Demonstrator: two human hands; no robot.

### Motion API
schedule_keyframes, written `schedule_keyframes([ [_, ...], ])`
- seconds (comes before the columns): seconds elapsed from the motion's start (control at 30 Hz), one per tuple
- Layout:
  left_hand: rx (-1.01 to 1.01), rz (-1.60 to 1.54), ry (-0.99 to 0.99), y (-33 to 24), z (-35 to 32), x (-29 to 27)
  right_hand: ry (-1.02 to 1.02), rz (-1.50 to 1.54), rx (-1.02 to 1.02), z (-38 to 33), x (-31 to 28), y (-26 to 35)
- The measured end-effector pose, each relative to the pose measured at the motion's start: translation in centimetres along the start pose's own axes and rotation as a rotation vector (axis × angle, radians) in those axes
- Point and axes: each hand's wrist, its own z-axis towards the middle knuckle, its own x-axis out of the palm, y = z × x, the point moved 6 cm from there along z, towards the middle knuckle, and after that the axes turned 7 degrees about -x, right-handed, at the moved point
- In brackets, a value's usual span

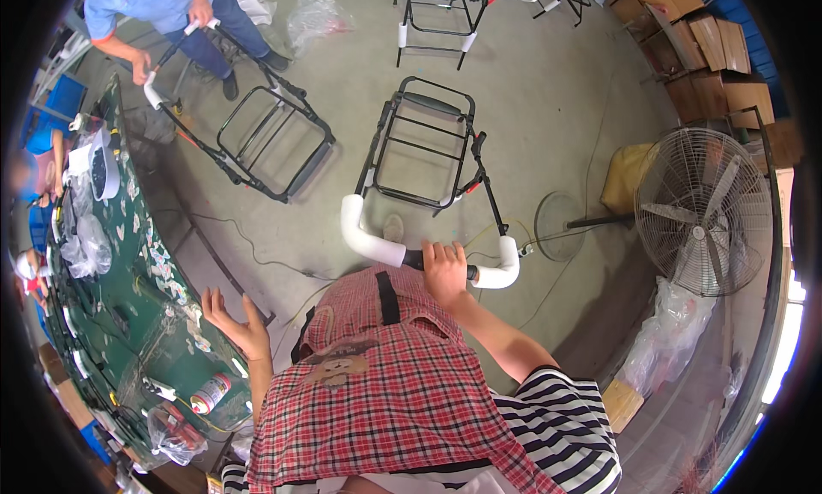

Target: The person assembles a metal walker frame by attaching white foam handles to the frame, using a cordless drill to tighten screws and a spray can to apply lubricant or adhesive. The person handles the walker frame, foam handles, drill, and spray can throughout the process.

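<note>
In front of me stands a folding cart frame (425,156) of black tubing, its handle end close to my waist. White foam sleeves cover both bends of the handle: one foam sleeve (364,233) on the left, another foam sleeve (501,264) on the right. Between them, my right hand (445,271) is wrapped round the dark grip in the middle of the bar. Off to the left, my left hand (240,324) is held up with its fingers spread, holding nothing, beside the edge of a green worktable (163,323).
A co-worker (163,14) at the upper left grips a similar cart frame (274,143). More frames (437,23) stand at the back. To the right are a large floor fan (702,211), cardboard boxes (702,57) and plastic wrap (672,331). Cables (248,250) cross the floor. A can (211,394) lies on the worktable.
</note>
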Motion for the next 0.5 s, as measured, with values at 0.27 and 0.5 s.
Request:
schedule_keyframes([
  [0.27,-0.044,-0.011,-0.025,0.9,-0.3,-2.0,1.133,1.141,-0.011,3.2,3.3,-2.0],
  [0.5,-0.154,-0.026,-0.035,3.4,-2.6,-3.5,0.99,0.926,0.009,3.3,2.9,-1.6],
])
